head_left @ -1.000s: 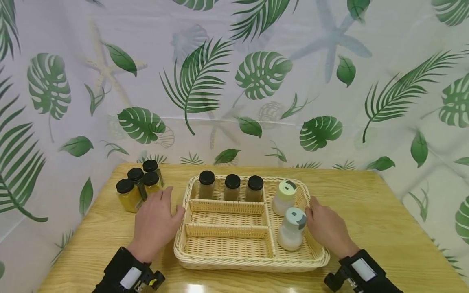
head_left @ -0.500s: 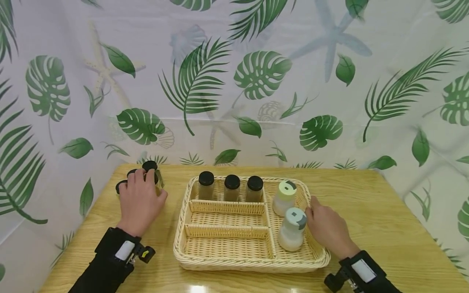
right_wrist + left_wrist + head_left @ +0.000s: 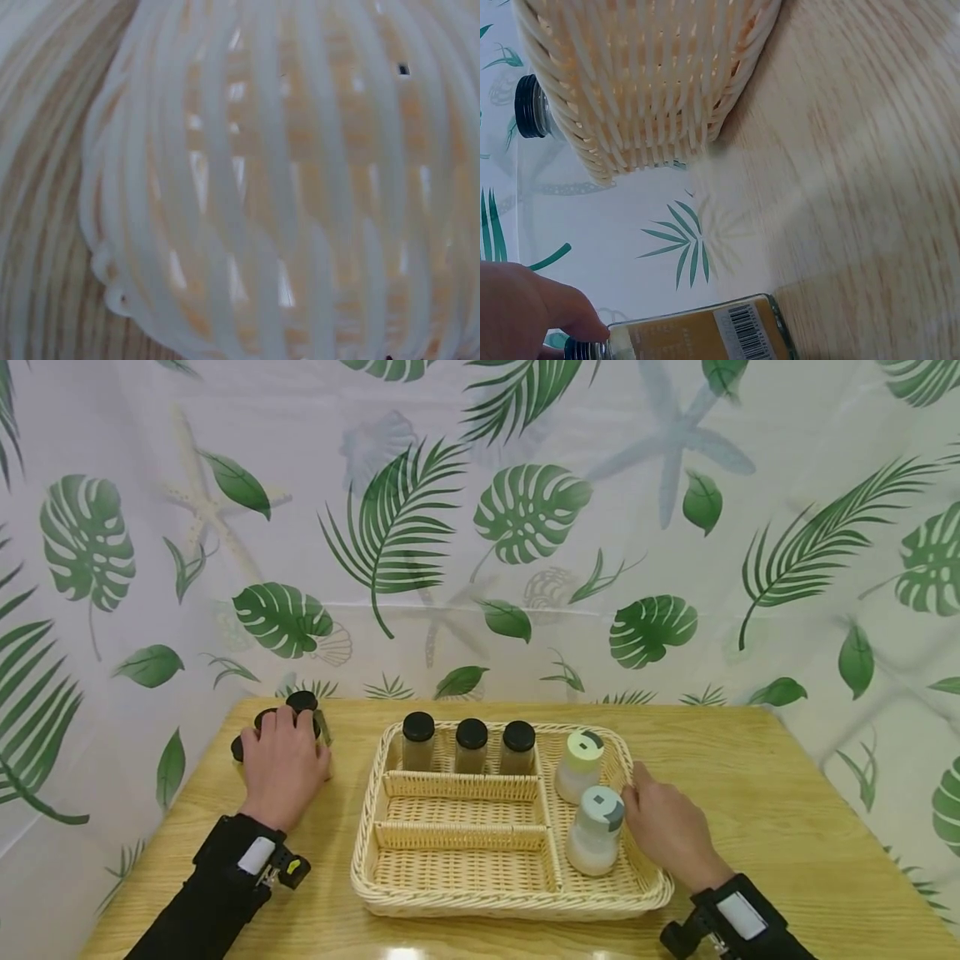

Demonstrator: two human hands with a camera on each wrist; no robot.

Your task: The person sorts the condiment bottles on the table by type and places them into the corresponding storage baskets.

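My left hand (image 3: 281, 772) is over the cluster of black-capped jars at the table's left, hiding most of them. In the left wrist view, its thumb and fingers pinch the black cap of a glass spice jar (image 3: 679, 336) with yellow-brown contents and a barcode label. Another black-capped jar (image 3: 302, 700) shows just beyond the fingers. My right hand (image 3: 671, 827) grips the right rim of a divided wicker basket (image 3: 510, 906). The right wrist view holds only the blurred basket wall (image 3: 262, 187).
Three black-capped jars (image 3: 471, 747) stand in the basket's back compartment. Its right compartment holds a yellow-green-lidded shaker (image 3: 581, 772) and a pale-blue-lidded shaker (image 3: 595, 839). The wooden table (image 3: 780, 827) meets a leaf-patterned cloth (image 3: 555, 635) at the back.
My left hand has moved from beside the basket's left rim leftward onto the jars and taken hold of one by its cap. The right hand stays on the basket rim.
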